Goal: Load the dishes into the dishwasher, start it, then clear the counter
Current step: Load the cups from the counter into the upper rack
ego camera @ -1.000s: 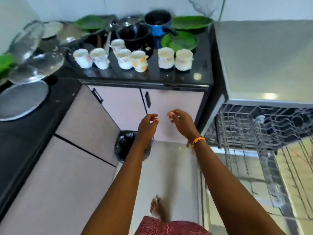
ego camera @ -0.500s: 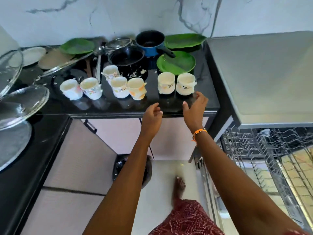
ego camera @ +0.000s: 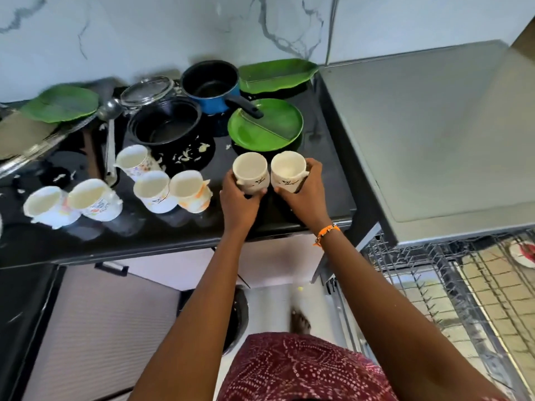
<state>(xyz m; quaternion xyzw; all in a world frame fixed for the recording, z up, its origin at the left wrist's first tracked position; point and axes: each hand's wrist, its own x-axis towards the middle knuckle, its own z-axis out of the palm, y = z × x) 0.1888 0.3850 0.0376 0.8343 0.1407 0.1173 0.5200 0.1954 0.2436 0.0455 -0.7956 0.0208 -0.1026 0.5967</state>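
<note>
No legible text on anything.

Cream cups [ego camera: 250,172], green plate [ego camera: 265,124], blue saucepan [ego camera: 212,85], black counter [ego camera: 324,157].

Two cream cups stand side by side near the front of the black counter [ego camera: 324,180]. The left cup [ego camera: 250,172] and the right cup [ego camera: 288,171] are both upright and look empty (each has a small dark mark on its side). Five more white cups [ego camera: 153,191] sit to the left. The pulled-out dishwasher rack [ego camera: 434,273] is on the right.
</note>
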